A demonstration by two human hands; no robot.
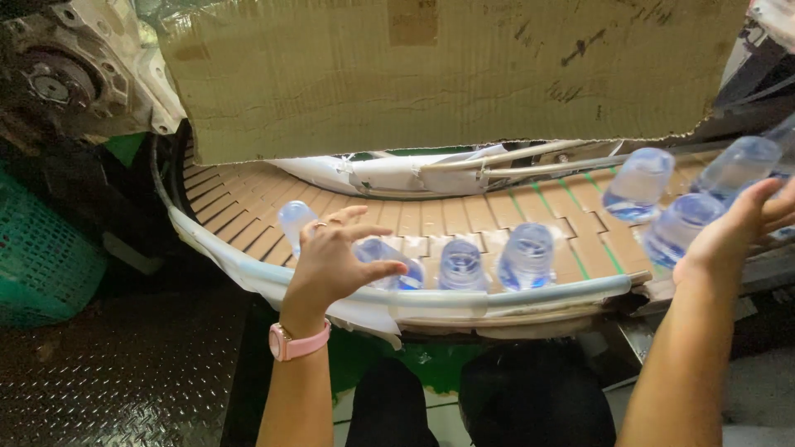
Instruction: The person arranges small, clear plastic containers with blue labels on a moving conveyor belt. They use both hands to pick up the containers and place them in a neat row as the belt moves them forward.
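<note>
On the curved conveyor (248, 207), left hand (331, 257) fingers spread over bottles (461, 265); right hand (733, 232) fingers apart against others.

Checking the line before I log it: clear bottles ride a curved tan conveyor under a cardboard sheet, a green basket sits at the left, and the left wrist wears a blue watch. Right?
Not quite: the watch on the left wrist is pink, not blue, as the head view shows. The rest holds: clear bottles on the curved tan conveyor, cardboard sheet above, green basket at the left.
</note>
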